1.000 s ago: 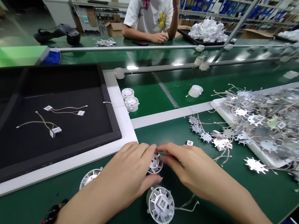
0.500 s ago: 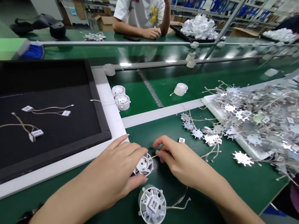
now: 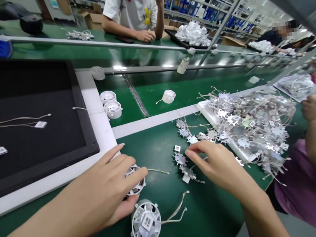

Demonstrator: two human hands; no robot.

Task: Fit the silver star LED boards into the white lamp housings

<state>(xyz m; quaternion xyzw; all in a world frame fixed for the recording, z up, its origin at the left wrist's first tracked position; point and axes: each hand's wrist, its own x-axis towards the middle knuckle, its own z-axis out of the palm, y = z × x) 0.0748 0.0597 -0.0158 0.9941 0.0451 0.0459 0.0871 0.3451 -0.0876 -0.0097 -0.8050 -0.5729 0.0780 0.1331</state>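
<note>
A round white housing (image 3: 139,188) is held on the green counter (image 3: 150,147) by the L hand (image 3: 106,188), fingers closed round it, w/ index laid across the top & thumb at the near side. A thin cable (image 3: 158,170) is seen running out to its R. Just nearer the camera a 2nd housing (image 3: 147,233) is set down, w/ a square coded tag (image 3: 147,221) on its spoked face & two wires (image 3: 174,216) trailed R.

The R hand (image 3: 217,163) is held above the counter, thumb & index tips brought close together, right beside a spoked silver disc (image 3: 180,159); whether it's pinched can't be told. More such discs are heaped, wires tangled, on a white tray (image 3: 208,112) beyond. Tagged wired pieces (image 3: 41,124) are laid in a black tray (image 3: 92,141), far L. Across the counter, a co-worker (image 3: 134,12) is seated.
</note>
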